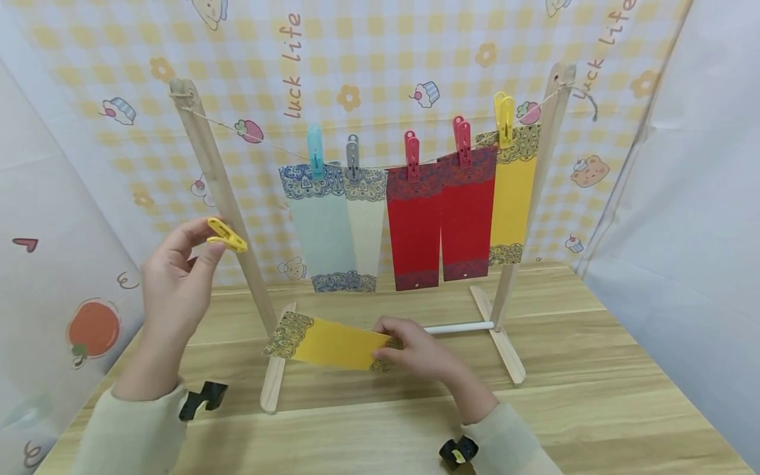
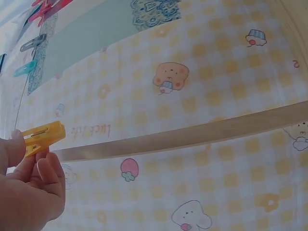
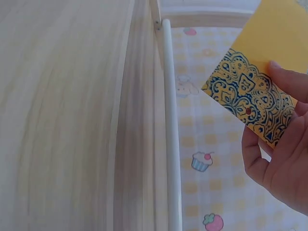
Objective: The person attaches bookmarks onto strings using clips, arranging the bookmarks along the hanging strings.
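Observation:
My left hand (image 1: pixel 178 280) pinches a yellow clothespin (image 1: pixel 227 235) between thumb and fingers, beside the left wooden post. In the left wrist view the same clothespin (image 2: pixel 44 136) sits between thumb and fingertips. My right hand (image 1: pixel 415 349) grips one end of a yellow card (image 1: pixel 338 343) with dark lace-patterned ends, held low in front of the rack. The right wrist view shows the thumb over the patterned end of the card (image 3: pixel 245 86), which has a small hole. On the string (image 1: pixel 267 148) hang a pale blue card (image 1: pixel 323 231), a cream card (image 1: pixel 369 231), two red cards (image 1: pixel 415 231) and another yellow card (image 1: pixel 513 198).
A turquoise clothespin (image 1: pixel 316 153), a grey one (image 1: pixel 353 158), two red ones (image 1: pixel 411 157) and a yellow one (image 1: pixel 505 122) clip the cards. Wooden posts (image 1: pixel 222 185) on flat feet (image 1: pixel 274 382) carry the string. A white rod (image 1: pixel 457 327) joins them low down.

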The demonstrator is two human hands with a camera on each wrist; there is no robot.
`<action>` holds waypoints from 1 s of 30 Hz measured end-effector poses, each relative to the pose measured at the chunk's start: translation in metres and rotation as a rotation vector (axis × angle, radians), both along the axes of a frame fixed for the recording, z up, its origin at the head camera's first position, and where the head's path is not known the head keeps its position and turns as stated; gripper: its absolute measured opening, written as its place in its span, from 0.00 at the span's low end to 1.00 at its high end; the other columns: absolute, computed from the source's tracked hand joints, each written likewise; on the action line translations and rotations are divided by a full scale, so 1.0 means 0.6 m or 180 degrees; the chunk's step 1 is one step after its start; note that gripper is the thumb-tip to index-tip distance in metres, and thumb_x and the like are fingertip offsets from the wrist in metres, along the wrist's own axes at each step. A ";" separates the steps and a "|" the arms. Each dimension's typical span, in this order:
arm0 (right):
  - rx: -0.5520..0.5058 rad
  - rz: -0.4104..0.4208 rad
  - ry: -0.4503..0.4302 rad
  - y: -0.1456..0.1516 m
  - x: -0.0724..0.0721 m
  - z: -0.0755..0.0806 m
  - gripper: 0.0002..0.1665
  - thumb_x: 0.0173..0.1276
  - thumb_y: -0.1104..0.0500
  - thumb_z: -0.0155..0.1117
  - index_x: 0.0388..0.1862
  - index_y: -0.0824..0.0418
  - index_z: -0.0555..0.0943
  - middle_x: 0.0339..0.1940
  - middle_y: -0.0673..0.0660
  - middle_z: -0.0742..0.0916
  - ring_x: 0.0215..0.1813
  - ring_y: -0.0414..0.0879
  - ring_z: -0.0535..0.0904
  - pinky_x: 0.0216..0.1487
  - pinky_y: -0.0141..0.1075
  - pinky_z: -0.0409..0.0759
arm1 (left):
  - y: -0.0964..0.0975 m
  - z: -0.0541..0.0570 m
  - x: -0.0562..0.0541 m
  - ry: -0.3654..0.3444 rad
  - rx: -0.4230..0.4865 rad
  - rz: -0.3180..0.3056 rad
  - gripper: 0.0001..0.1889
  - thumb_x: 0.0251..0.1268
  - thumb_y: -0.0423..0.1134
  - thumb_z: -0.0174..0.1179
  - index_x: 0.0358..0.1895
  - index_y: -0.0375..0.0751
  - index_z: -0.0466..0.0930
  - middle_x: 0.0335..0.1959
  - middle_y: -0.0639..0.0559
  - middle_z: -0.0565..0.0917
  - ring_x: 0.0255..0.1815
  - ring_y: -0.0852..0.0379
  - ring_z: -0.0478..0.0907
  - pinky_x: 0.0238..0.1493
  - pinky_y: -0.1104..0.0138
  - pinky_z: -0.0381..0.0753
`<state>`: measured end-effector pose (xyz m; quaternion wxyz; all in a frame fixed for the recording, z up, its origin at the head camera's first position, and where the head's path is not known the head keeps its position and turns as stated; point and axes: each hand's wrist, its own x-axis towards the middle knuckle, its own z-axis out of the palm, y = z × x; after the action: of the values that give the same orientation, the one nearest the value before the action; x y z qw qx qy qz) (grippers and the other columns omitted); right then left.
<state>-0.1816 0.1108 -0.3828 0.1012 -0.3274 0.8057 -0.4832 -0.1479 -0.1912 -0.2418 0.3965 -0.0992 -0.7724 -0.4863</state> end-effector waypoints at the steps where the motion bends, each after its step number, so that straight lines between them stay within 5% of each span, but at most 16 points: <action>1: -0.0030 -0.0007 -0.0012 -0.003 0.000 0.000 0.07 0.69 0.61 0.66 0.41 0.60 0.77 0.40 0.53 0.84 0.47 0.43 0.78 0.54 0.35 0.78 | 0.000 0.004 -0.001 0.0025 0.0003 -0.0020 0.13 0.68 0.27 0.59 0.54 0.30 0.81 0.41 0.73 0.84 0.46 0.70 0.80 0.32 0.85 0.74; 5: -0.0192 -0.0051 -0.0061 -0.017 0.001 0.002 0.07 0.69 0.62 0.66 0.43 0.62 0.78 0.42 0.55 0.84 0.49 0.44 0.78 0.54 0.34 0.78 | 0.001 0.021 -0.003 0.0098 -0.0028 -0.0045 0.13 0.68 0.27 0.59 0.54 0.30 0.81 0.43 0.71 0.85 0.45 0.68 0.79 0.26 0.84 0.71; 16: -0.0632 -0.0315 -0.0489 -0.048 -0.003 0.015 0.08 0.70 0.62 0.65 0.44 0.63 0.78 0.47 0.60 0.86 0.45 0.44 0.84 0.47 0.37 0.86 | 0.006 0.062 -0.011 0.0183 -0.0262 0.0043 0.14 0.67 0.27 0.61 0.55 0.37 0.83 0.42 0.69 0.82 0.18 0.73 0.71 0.13 0.80 0.64; 25: -0.0904 -0.0457 -0.0435 -0.071 -0.005 0.033 0.11 0.70 0.64 0.65 0.48 0.65 0.78 0.49 0.62 0.85 0.42 0.42 0.80 0.43 0.33 0.83 | 0.010 0.097 -0.025 0.0640 -0.0092 -0.0273 0.13 0.62 0.25 0.65 0.50 0.34 0.85 0.36 0.67 0.85 0.41 0.66 0.79 0.26 0.85 0.73; 30: -0.1147 -0.0492 -0.0414 -0.085 -0.006 0.049 0.11 0.69 0.66 0.64 0.48 0.67 0.76 0.47 0.65 0.86 0.38 0.41 0.80 0.39 0.32 0.82 | 0.007 0.119 -0.032 0.0708 -0.0046 -0.0387 0.12 0.61 0.27 0.66 0.48 0.36 0.86 0.34 0.65 0.85 0.42 0.64 0.79 0.27 0.84 0.73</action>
<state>-0.1851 0.0601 -0.3537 0.0554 -0.2455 0.7207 -0.6459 -0.1670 -0.1869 -0.1706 0.4488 -0.2019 -0.7197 -0.4898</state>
